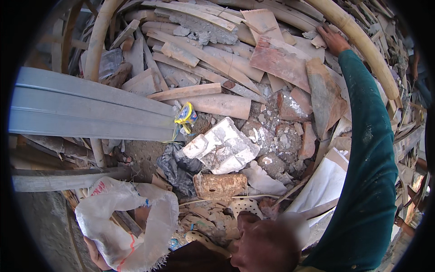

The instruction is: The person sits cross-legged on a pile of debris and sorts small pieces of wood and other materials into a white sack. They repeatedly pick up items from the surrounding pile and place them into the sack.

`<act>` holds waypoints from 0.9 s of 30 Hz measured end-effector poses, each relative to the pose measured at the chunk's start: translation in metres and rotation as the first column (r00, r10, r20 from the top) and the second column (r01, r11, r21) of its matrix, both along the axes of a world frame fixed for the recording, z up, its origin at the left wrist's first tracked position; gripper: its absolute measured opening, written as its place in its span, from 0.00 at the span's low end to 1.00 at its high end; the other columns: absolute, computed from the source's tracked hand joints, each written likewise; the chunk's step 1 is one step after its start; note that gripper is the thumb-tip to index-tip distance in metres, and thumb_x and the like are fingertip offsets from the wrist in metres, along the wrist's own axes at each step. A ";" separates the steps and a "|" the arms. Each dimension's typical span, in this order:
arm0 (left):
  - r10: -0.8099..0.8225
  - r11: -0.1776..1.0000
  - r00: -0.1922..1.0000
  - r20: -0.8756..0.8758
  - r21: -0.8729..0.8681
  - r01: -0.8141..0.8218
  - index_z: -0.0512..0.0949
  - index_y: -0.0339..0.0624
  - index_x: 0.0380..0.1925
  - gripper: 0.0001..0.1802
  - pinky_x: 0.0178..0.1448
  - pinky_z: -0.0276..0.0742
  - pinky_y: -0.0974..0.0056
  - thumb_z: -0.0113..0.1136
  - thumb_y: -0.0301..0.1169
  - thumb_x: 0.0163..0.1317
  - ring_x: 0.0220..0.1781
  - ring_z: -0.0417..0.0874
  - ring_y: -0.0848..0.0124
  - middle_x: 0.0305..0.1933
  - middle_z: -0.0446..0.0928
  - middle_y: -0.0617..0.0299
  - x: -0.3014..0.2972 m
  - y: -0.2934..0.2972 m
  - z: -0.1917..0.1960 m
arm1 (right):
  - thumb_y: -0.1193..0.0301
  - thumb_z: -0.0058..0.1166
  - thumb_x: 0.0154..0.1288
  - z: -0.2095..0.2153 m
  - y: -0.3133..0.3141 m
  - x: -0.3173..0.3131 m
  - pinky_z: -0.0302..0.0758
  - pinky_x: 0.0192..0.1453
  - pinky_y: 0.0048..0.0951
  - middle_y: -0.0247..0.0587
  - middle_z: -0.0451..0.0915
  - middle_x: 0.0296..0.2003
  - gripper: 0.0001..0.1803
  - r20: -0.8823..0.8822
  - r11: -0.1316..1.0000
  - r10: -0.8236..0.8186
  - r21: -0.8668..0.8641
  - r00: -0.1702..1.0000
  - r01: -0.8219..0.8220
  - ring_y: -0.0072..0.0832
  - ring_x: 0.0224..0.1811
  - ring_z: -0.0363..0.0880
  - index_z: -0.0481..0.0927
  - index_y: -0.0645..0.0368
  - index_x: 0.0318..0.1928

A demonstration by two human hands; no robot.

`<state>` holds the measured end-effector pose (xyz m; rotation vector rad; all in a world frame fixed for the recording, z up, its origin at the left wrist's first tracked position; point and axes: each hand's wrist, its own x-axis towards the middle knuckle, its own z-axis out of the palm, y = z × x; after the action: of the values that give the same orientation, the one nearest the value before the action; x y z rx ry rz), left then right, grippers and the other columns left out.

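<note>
At the lower left, my left hand (pixel 94 255) grips the side of a white woven sack (pixel 158 206). The sack's mouth gapes upward, and wood offcuts (pixel 127 222) show inside it. My right arm, in a dark green sleeve, stretches to the far right. There my right hand (pixel 334 41) lies on the rubble with its fingers reaching out, touching or close beside a small broken chunk (pixel 318 42). A thick bamboo pole (pixel 358 34) runs just past that hand. Whether the fingertips pinch anything is hard to see.
Broken roof tiles (pixel 278 63), wood strips (pixel 195 59) and brick pieces (pixel 308 140) cover the ground. A white plaster chunk (pixel 226 145) lies centrally beside a black plastic bag (pixel 176 170). Grey metal sheeting (pixel 90 104) juts in from the left. Another person (pixel 421 77) is at far right.
</note>
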<state>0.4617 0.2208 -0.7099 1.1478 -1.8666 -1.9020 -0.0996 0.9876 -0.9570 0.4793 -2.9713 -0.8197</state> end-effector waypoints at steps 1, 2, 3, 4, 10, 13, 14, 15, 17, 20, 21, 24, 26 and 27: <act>0.013 0.999 1.000 -0.018 0.039 -0.012 0.70 0.34 0.68 0.30 0.65 0.74 0.61 0.44 0.49 0.82 0.60 0.79 0.66 0.63 0.77 0.56 0.003 0.000 -0.001 | 0.81 0.48 0.67 0.003 0.000 0.004 0.85 0.55 0.49 0.52 0.65 0.72 0.34 0.025 0.997 -0.072 0.009 0.997 0.072 0.54 0.53 0.85 0.61 0.47 0.72; 0.023 0.997 0.999 -0.028 0.076 -0.020 0.70 0.34 0.68 0.30 0.65 0.74 0.61 0.44 0.49 0.82 0.60 0.79 0.66 0.63 0.77 0.56 0.006 0.000 0.000 | 0.80 0.48 0.67 0.006 0.000 0.010 0.85 0.54 0.49 0.52 0.67 0.70 0.30 0.005 0.999 -0.030 -0.019 1.000 0.030 0.54 0.52 0.85 0.64 0.49 0.69; 0.034 0.999 0.999 -0.033 0.031 -0.033 0.70 0.33 0.68 0.30 0.65 0.74 0.61 0.44 0.49 0.82 0.60 0.79 0.66 0.64 0.77 0.55 0.009 -0.001 -0.001 | 0.79 0.48 0.68 0.008 0.000 0.015 0.85 0.53 0.49 0.51 0.70 0.68 0.26 -0.010 0.998 -0.047 -0.029 0.999 0.047 0.54 0.51 0.86 0.67 0.51 0.65; 0.050 0.999 0.998 -0.039 -0.015 -0.051 0.70 0.33 0.68 0.30 0.65 0.74 0.62 0.44 0.49 0.82 0.60 0.79 0.66 0.64 0.77 0.55 0.012 -0.002 -0.001 | 0.78 0.48 0.68 0.010 -0.002 0.021 0.85 0.52 0.49 0.50 0.72 0.66 0.22 0.002 0.996 -0.076 -0.052 0.997 0.076 0.54 0.50 0.86 0.69 0.53 0.62; 0.021 0.999 0.998 -0.059 0.035 -0.019 0.70 0.32 0.68 0.30 0.65 0.74 0.62 0.43 0.48 0.83 0.60 0.80 0.67 0.63 0.78 0.55 0.030 -0.006 0.002 | 0.72 0.46 0.71 0.012 -0.011 0.047 0.85 0.50 0.51 0.45 0.73 0.65 0.18 -0.090 0.997 -0.030 -0.070 0.995 0.024 0.52 0.50 0.86 0.72 0.50 0.60; -0.028 1.000 0.997 -0.074 0.001 0.028 0.70 0.32 0.68 0.31 0.65 0.74 0.63 0.43 0.49 0.82 0.60 0.80 0.67 0.63 0.78 0.55 0.037 -0.006 0.003 | 0.72 0.46 0.71 0.011 -0.010 0.057 0.84 0.51 0.52 0.46 0.71 0.65 0.18 -0.122 0.993 0.034 -0.107 0.992 -0.047 0.52 0.50 0.86 0.72 0.49 0.60; -0.050 0.999 0.996 -0.072 -0.010 0.049 0.71 0.32 0.67 0.31 0.65 0.74 0.63 0.43 0.49 0.82 0.60 0.80 0.67 0.62 0.78 0.55 0.038 -0.005 0.004 | 0.74 0.46 0.71 0.011 -0.008 0.059 0.84 0.53 0.50 0.49 0.71 0.65 0.20 -0.194 0.983 0.107 -0.127 0.975 -0.133 0.53 0.51 0.85 0.72 0.49 0.62; -0.014 1.000 0.998 -0.062 0.006 0.015 0.71 0.33 0.67 0.31 0.65 0.74 0.62 0.43 0.49 0.82 0.60 0.80 0.66 0.62 0.78 0.55 0.038 -0.004 0.003 | 0.75 0.45 0.71 0.011 -0.007 0.061 0.83 0.56 0.48 0.52 0.71 0.65 0.21 -0.205 0.981 0.118 -0.129 0.972 -0.146 0.54 0.52 0.84 0.72 0.50 0.63; 0.043 0.998 0.998 -0.039 0.045 -0.041 0.72 0.33 0.67 0.31 0.65 0.74 0.62 0.44 0.50 0.82 0.60 0.80 0.66 0.62 0.79 0.55 0.036 -0.003 0.002 | 0.76 0.44 0.71 0.011 -0.002 0.061 0.83 0.58 0.47 0.56 0.71 0.64 0.22 -0.192 0.990 0.069 -0.105 0.979 -0.091 0.55 0.53 0.84 0.72 0.50 0.64; 0.139 0.989 0.989 -0.046 0.047 -0.137 0.72 0.34 0.66 0.31 0.65 0.74 0.61 0.44 0.51 0.81 0.59 0.80 0.65 0.61 0.79 0.55 0.030 -0.001 0.001 | 0.75 0.45 0.72 0.014 0.005 0.057 0.82 0.56 0.49 0.56 0.73 0.61 0.20 -0.144 0.990 -0.129 -0.082 0.981 0.118 0.54 0.52 0.84 0.73 0.50 0.62; 0.135 0.990 0.990 -0.031 0.042 -0.134 0.72 0.33 0.66 0.31 0.65 0.74 0.61 0.44 0.51 0.81 0.60 0.80 0.65 0.62 0.79 0.55 0.029 0.000 0.001 | 0.75 0.46 0.71 0.016 0.008 0.055 0.82 0.56 0.51 0.53 0.75 0.60 0.19 -0.129 0.974 -0.210 -0.109 0.969 0.196 0.53 0.51 0.85 0.73 0.49 0.60; 0.106 0.993 0.994 -0.005 0.057 -0.106 0.72 0.33 0.66 0.31 0.66 0.74 0.61 0.44 0.51 0.81 0.60 0.80 0.64 0.62 0.79 0.54 0.027 0.001 0.000 | 0.75 0.44 0.72 0.025 0.014 0.052 0.83 0.51 0.51 0.55 0.80 0.52 0.17 -0.078 0.984 -0.178 -0.024 0.981 0.177 0.52 0.48 0.86 0.76 0.50 0.58; 0.066 0.992 0.998 -0.025 0.106 -0.063 0.72 0.32 0.66 0.32 0.66 0.73 0.61 0.45 0.51 0.81 0.60 0.80 0.64 0.62 0.79 0.54 0.027 -0.002 -0.003 | 0.75 0.44 0.72 0.032 0.011 0.051 0.84 0.49 0.50 0.57 0.83 0.47 0.17 -0.047 0.993 -0.105 0.046 0.993 0.107 0.52 0.47 0.87 0.79 0.51 0.57; 0.070 0.994 0.997 -0.023 0.081 -0.068 0.72 0.32 0.66 0.32 0.66 0.73 0.61 0.45 0.51 0.81 0.60 0.80 0.64 0.62 0.78 0.54 0.028 -0.004 -0.005 | 0.75 0.45 0.72 0.036 0.006 0.051 0.84 0.49 0.51 0.57 0.84 0.44 0.16 -0.031 0.994 -0.089 0.059 0.996 0.091 0.51 0.46 0.87 0.81 0.52 0.55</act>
<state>0.4896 0.2166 -0.7151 1.1903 -1.7287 -1.9601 -0.0483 0.9932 -0.9208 0.3351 -2.9689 -0.9181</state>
